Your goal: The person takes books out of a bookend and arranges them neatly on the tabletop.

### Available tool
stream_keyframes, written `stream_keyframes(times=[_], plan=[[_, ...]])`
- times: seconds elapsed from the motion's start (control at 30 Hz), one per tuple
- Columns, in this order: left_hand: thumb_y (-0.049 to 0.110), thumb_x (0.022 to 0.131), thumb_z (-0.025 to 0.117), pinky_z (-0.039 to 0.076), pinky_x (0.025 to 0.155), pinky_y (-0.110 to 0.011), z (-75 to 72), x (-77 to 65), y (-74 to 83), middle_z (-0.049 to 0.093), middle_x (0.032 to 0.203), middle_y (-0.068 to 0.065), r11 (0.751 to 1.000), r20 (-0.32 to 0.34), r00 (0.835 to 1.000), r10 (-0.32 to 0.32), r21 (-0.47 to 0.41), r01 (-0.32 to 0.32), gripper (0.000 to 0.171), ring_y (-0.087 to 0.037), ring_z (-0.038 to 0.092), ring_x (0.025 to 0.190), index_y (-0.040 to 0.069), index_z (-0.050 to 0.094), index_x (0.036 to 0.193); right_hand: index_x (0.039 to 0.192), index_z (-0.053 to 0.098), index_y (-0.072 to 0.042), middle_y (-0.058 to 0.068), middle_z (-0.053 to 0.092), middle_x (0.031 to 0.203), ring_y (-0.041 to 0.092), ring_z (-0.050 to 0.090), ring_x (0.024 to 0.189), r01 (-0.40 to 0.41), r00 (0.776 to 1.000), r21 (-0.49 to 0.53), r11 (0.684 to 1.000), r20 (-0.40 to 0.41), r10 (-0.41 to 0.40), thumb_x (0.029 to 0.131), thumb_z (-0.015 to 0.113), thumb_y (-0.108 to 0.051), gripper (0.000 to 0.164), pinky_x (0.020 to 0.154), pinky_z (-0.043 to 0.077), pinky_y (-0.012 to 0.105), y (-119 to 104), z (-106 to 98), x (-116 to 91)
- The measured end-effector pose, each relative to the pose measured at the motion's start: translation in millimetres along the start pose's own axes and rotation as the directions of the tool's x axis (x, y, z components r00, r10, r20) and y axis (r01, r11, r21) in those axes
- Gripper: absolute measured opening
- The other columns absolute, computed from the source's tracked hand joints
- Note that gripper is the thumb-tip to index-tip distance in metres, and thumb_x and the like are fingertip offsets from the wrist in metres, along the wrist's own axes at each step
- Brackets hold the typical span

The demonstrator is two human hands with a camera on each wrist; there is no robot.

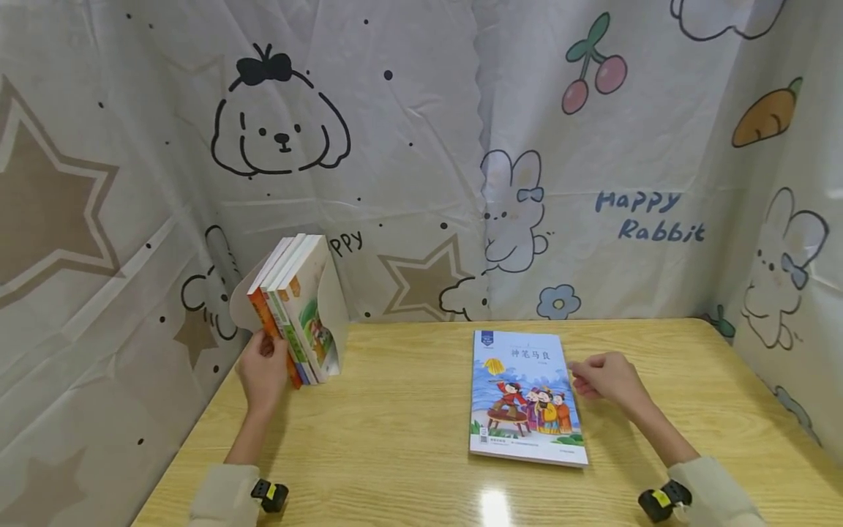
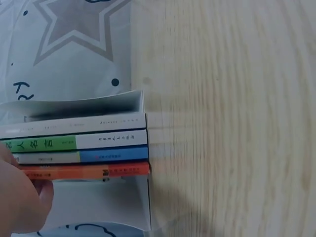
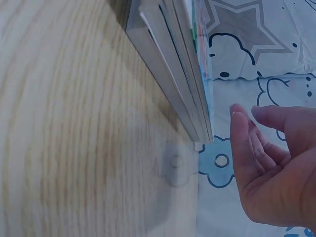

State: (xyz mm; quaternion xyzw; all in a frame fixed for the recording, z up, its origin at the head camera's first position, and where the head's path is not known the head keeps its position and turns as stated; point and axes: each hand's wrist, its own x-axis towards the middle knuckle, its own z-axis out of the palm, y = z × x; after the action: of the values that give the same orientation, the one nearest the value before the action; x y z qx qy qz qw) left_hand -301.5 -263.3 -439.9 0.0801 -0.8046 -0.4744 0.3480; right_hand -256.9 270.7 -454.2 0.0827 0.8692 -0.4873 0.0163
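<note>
At the far left, a white book holder (image 1: 337, 315) keeps several books upright, with white, green, blue and orange spines facing me. My left hand (image 1: 262, 373) grips the lower front of the orange-spined book (image 2: 123, 169), fingers curled at its spine in the left wrist view. Right of centre lies a blue picture book (image 1: 527, 388) with cartoon figures and Chinese title characters on its cover. The right wrist view shows it on top of a stack of books (image 3: 173, 74). Close by its right edge is my right hand (image 1: 609, 380), thumb and fingers loosely bent with nothing between them.
The wooden table (image 1: 395, 410) ends at a printed cloth curtain (image 1: 408, 146) that rises behind and on both sides. Bare wood shows between the holder and the stack. Each sleeve cuff carries a small black camera.
</note>
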Motion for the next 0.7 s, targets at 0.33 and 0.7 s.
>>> stream_keyframes(times=[0.33, 0.7], plan=[[0.010, 0.093, 0.051, 0.046, 0.070, -0.019, 2.0, -3.5, -2.9, 0.066, 0.101, -0.013, 1.000, -0.057, 0.998, 0.013, 0.005, -0.013, 0.022, -0.022, 0.061, 0.091, 0.002, 0.064, 0.109, 0.102, 0.062, 0.010, 0.014, 0.066, 0.082, 0.024, 0.065, 0.072, 0.108, 0.991, 0.115, 0.988, 0.068, -0.116, 0.090, 0.061, -0.029, 0.041, 0.066, 0.054, 0.037, -7, -1, -4], [0.015, 0.095, 0.050, 0.036, 0.059, -0.015, -14.5, -10.2, 2.7, 0.066, 0.093, -0.016, 0.998, -0.205, 0.976, 0.068, 0.020, -0.065, 0.025, -0.005, 0.052, 0.073, -0.002, 0.062, 0.108, 0.109, 0.058, 0.011, 0.024, 0.063, 0.097, 0.034, 0.063, 0.086, 0.210, 0.956, 0.183, 0.960, 0.167, -0.241, 0.091, 0.059, -0.027, 0.041, 0.073, 0.053, 0.037, -21, 5, -9]])
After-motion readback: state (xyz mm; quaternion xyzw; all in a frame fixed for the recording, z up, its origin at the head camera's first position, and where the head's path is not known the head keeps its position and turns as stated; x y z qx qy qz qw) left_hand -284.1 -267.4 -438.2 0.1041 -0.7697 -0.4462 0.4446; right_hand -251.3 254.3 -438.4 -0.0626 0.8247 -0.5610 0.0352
